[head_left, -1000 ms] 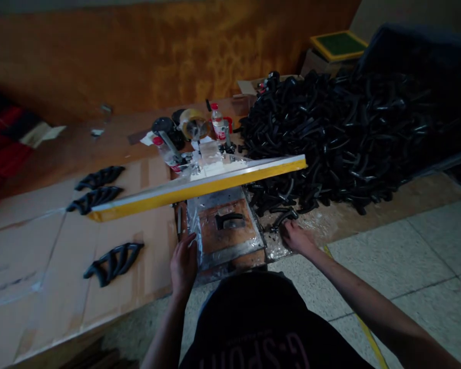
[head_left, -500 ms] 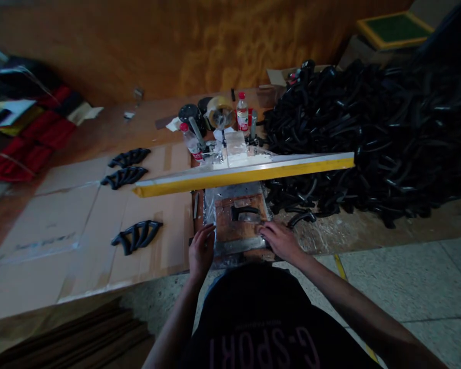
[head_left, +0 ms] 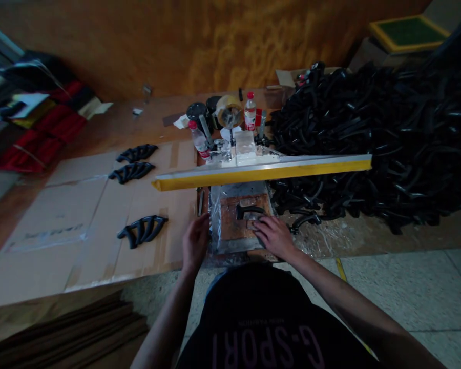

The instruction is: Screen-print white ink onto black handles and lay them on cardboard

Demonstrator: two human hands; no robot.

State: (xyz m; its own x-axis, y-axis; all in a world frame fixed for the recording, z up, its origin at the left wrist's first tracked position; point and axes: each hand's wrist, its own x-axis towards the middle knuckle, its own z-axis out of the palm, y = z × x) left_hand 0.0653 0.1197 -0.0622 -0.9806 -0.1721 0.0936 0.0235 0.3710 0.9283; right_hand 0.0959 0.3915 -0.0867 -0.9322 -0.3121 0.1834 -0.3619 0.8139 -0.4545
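Observation:
A black plastic handle-shaped piece (head_left: 250,209) lies on the brown wooden board (head_left: 230,230) of a jig in front of me. My right hand (head_left: 275,237) is over the board's right side, its fingers stretched out and apart, fingertips just below the black piece. Just left of the jig is my left hand (head_left: 195,245), its fingers curled together; whatever they may hold is hidden. Above the board runs a long bar with a yellow front edge (head_left: 261,175), seemingly part of a screen frame.
Rows of black pieces (head_left: 144,230) lie on cardboard (head_left: 96,251) at left. A large heap of black pieces (head_left: 330,133) fills the right. Behind the bar stand two red-capped bottles (head_left: 250,113) and a tape roll (head_left: 229,111). Red bundles (head_left: 42,138) sit far left.
My right hand has moved from the board's right edge inward, nearer the black piece. My left hand has shifted slightly away from the jig. The view has swung a little left.

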